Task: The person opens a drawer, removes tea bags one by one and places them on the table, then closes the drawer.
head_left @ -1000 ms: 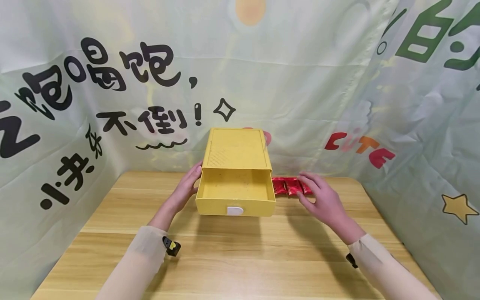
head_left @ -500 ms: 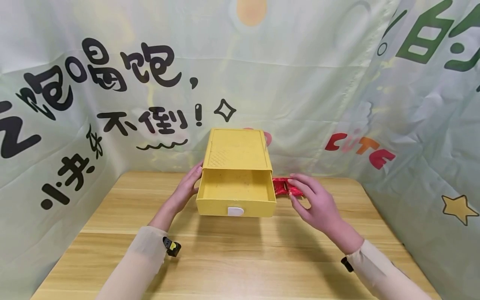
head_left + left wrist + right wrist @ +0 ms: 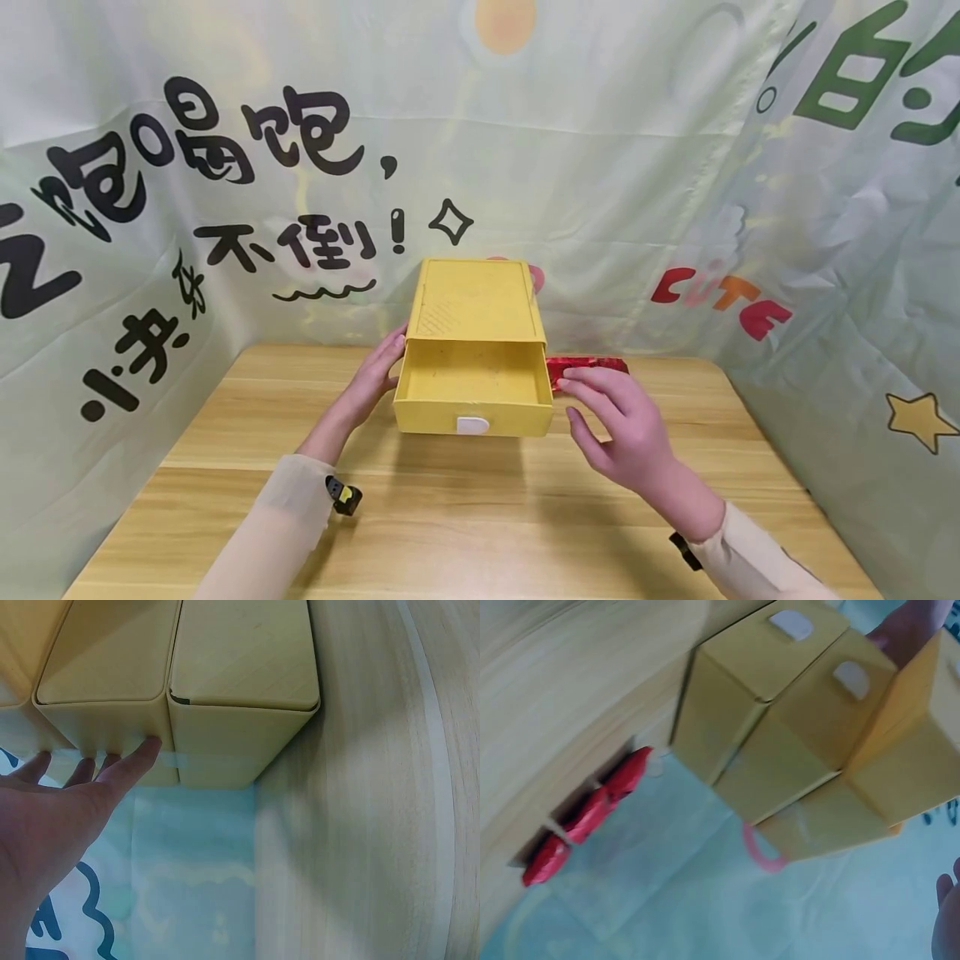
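Observation:
A yellow three-drawer box (image 3: 480,300) stands toward the back of the table, its top drawer (image 3: 472,379) pulled out with a bare floor showing. A white tab (image 3: 472,426) marks that drawer's front. My left hand (image 3: 369,375) rests on the box's left side; in the left wrist view its fingers (image 3: 135,765) lie straight against the drawer wall. Just off the drawer's right front corner hovers my right hand (image 3: 622,425), thumb apart from the bent fingers, nothing between them. Only its fingertips (image 3: 946,889) appear in the right wrist view.
Shiny red packets (image 3: 592,363) lie in a row right of the box, partly behind my right hand; the right wrist view shows three packets (image 3: 589,817). Printed cloth (image 3: 600,167) hangs along the wooden table's (image 3: 465,533) back and sides.
My right hand has moved left and nearer to me, from over the red packets to beside the open drawer's front corner. The left hand and the box stay put.

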`<control>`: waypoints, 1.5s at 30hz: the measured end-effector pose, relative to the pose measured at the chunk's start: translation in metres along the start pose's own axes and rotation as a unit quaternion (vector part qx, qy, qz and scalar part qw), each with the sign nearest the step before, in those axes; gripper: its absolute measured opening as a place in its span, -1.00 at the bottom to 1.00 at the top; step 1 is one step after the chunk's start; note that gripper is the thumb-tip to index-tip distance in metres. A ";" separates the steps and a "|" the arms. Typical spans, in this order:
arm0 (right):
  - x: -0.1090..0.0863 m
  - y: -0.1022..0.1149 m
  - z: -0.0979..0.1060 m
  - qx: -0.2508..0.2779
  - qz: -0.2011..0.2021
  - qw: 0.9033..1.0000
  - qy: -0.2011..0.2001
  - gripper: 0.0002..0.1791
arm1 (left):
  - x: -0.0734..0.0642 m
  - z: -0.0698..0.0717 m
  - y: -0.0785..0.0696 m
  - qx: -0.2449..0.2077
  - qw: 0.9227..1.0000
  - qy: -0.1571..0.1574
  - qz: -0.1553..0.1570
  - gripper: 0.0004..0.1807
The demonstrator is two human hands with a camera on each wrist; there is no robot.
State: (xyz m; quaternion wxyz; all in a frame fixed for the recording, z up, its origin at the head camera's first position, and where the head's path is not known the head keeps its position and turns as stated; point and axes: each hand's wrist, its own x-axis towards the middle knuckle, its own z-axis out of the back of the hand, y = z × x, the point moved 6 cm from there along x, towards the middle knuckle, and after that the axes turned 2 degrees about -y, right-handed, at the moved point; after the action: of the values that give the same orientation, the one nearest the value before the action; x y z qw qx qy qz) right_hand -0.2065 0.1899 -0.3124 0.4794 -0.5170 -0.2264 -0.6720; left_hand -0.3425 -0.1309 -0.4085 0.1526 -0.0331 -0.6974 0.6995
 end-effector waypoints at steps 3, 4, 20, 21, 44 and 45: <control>0.010 0.016 0.000 0.004 0.032 0.999 -0.019 -0.72 | 0.000 0.000 0.001 -0.001 1.000 0.000 0.001 -0.30; 0.013 0.021 -0.001 0.003 0.042 0.999 -0.023 -0.73 | -0.001 0.000 0.001 -0.001 1.000 0.001 0.002 -0.30; 0.020 0.071 -0.037 -0.032 0.146 0.989 0.017 -0.78 | -0.001 -0.001 0.003 0.005 1.000 -0.002 -0.002 -0.29; 0.019 0.073 -0.039 -0.038 0.151 0.988 0.023 -0.77 | -0.001 -0.001 0.003 0.004 1.000 -0.002 -0.002 -0.29; 0.012 0.082 -0.087 -0.114 0.156 0.976 0.100 -0.62 | -0.001 0.001 -0.001 0.008 1.000 -0.003 -0.003 -0.30; 0.013 0.081 -0.088 -0.111 0.154 0.977 0.098 -0.62 | -0.001 0.001 -0.001 0.007 1.000 -0.003 -0.004 -0.30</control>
State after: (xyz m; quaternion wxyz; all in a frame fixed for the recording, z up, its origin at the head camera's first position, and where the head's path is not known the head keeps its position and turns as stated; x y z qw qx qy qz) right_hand -0.1770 0.0789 -0.3481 0.5370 -0.5270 -0.0202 -0.6584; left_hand -0.3420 -0.1318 -0.4074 0.1535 -0.0276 -0.6929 0.7039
